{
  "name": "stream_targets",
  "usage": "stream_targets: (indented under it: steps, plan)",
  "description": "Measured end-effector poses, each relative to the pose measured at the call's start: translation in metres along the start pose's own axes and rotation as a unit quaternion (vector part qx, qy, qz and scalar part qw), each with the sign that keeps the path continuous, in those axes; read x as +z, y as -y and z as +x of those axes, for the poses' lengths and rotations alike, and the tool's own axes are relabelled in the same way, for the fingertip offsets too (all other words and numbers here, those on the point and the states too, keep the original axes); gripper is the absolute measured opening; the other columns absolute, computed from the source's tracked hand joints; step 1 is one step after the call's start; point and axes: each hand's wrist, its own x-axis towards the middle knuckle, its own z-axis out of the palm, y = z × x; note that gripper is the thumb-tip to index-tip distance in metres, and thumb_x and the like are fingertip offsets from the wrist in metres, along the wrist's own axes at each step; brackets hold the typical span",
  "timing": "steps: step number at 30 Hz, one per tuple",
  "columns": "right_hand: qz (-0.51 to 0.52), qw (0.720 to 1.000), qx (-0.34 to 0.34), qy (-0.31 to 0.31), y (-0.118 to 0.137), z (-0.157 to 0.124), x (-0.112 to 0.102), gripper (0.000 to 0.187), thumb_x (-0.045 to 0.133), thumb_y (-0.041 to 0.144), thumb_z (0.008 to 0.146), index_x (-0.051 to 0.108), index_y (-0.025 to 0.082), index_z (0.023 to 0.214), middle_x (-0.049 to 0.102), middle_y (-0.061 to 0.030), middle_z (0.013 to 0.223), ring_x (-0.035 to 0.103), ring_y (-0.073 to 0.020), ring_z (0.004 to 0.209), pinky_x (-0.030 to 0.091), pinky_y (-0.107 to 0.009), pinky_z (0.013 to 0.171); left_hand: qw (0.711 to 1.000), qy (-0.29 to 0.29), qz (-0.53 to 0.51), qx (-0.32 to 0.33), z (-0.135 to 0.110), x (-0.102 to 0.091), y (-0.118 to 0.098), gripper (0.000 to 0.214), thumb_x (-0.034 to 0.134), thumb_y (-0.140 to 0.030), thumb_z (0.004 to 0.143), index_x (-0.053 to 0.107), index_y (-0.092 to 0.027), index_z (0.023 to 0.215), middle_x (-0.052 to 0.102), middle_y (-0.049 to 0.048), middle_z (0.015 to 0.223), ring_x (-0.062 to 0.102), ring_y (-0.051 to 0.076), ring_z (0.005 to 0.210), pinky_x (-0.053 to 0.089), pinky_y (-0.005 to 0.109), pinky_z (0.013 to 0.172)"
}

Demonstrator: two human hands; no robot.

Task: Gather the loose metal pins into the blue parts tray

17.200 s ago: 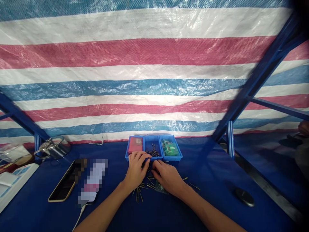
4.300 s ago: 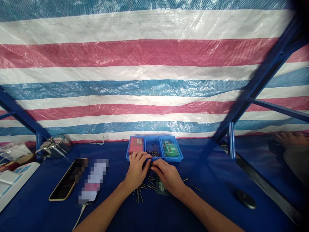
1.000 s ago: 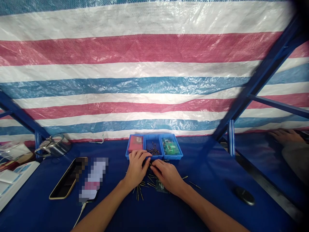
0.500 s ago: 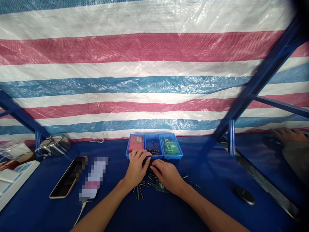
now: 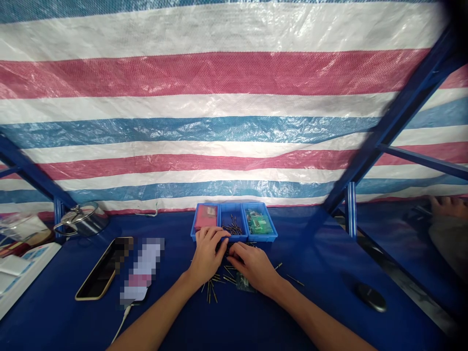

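Note:
Scattered in front of me are several thin metal rods that look like drill bits (image 5: pixel 212 291). My left hand (image 5: pixel 207 251) hovers over them at the front of the blue bins, its fingers stretched forward and thumb apart; nothing shows in it. Just to its right, my right hand (image 5: pixel 252 263) has its fingers curled and pinched together, their tips close to my left thumb. Whatever they hold is too small to make out. Under the right palm lies a small clear plastic bag (image 5: pixel 244 283). More bits stand in the middle blue bin (image 5: pixel 232 207).
A pink packet (image 5: pixel 205 217) fills the left bin and green packets (image 5: pixel 259 222) the right one. Two phones (image 5: pixel 104 268), one on a cable, lie left, near a lidded metal pot (image 5: pixel 86 219). A dark mouse (image 5: pixel 371 296) sits right. Another person's hand (image 5: pixel 451 207) is far right.
My right fingertips have drawn slightly away from my left thumb and curled a little. My left hand stays in place. The other person's hand at far right has shifted right.

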Motion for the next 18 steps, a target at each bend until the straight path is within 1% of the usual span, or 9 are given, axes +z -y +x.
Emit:
stream_targets:
  steps: [4,8,11,13,16,18]
  plan:
    - [-0.004,1.000,-0.002,0.011,-0.0017,0.0002,0.0019,0.013,0.071,0.018,0.100,0.060,0.025,0.099,0.071,0.0022,0.095,0.069,-0.0174,0.078,0.041,-0.026,0.064,1.000,0.002,-0.001,-0.002,-0.0002,0.0001,-0.0001,0.018,0.053,-0.026,0.109,0.068,-0.029,0.118,0.069,0.0039,0.120,0.055,0.026,0.115,0.039,0.044,0.098]
    - [-0.007,1.000,-0.006,0.005,-0.0020,0.0004,0.0031,0.010,0.069,0.018,0.101,0.061,0.025,0.101,0.071,0.0014,0.097,0.069,-0.0181,0.082,0.042,-0.026,0.065,1.000,0.000,0.001,-0.001,-0.0007,0.0002,0.0000,0.018,0.053,-0.026,0.109,0.068,-0.029,0.117,0.069,0.0035,0.119,0.055,0.026,0.115,0.040,0.044,0.098]
    - [-0.002,1.000,-0.003,0.000,-0.0008,0.0013,0.0024,0.011,0.071,0.019,0.100,0.061,0.024,0.098,0.069,0.0013,0.093,0.067,-0.0177,0.078,0.042,-0.027,0.065,1.000,-0.001,0.000,-0.001,-0.0007,0.0004,0.0000,0.017,0.053,-0.026,0.109,0.068,-0.029,0.117,0.069,0.0027,0.119,0.055,0.025,0.115,0.039,0.043,0.098]
    - [0.005,1.000,-0.004,-0.003,0.0004,0.0023,0.0016,0.013,0.071,0.016,0.098,0.061,0.023,0.096,0.068,0.0013,0.091,0.066,-0.0172,0.076,0.043,-0.027,0.066,1.000,-0.002,0.000,-0.001,-0.0005,0.0006,0.0001,0.017,0.054,-0.026,0.109,0.068,-0.029,0.117,0.069,0.0025,0.119,0.056,0.025,0.114,0.040,0.043,0.098]
    - [0.012,1.000,-0.022,-0.016,0.0018,0.0034,0.0012,0.017,0.069,0.008,0.095,0.061,0.022,0.095,0.066,0.0008,0.089,0.065,-0.0181,0.080,0.044,-0.027,0.070,1.000,-0.007,0.008,0.003,-0.0002,0.0010,0.0004,0.017,0.055,-0.025,0.108,0.069,-0.029,0.116,0.069,0.0025,0.118,0.056,0.025,0.114,0.040,0.042,0.097]
    - [0.021,0.999,-0.033,-0.022,0.0020,0.0034,0.0015,0.020,0.067,0.003,0.093,0.061,0.022,0.095,0.064,0.0007,0.089,0.063,-0.0178,0.079,0.043,-0.027,0.069,1.000,-0.009,0.013,0.003,-0.0001,0.0011,0.0006,0.017,0.055,-0.025,0.108,0.070,-0.029,0.116,0.069,0.0026,0.118,0.057,0.025,0.114,0.041,0.042,0.097]
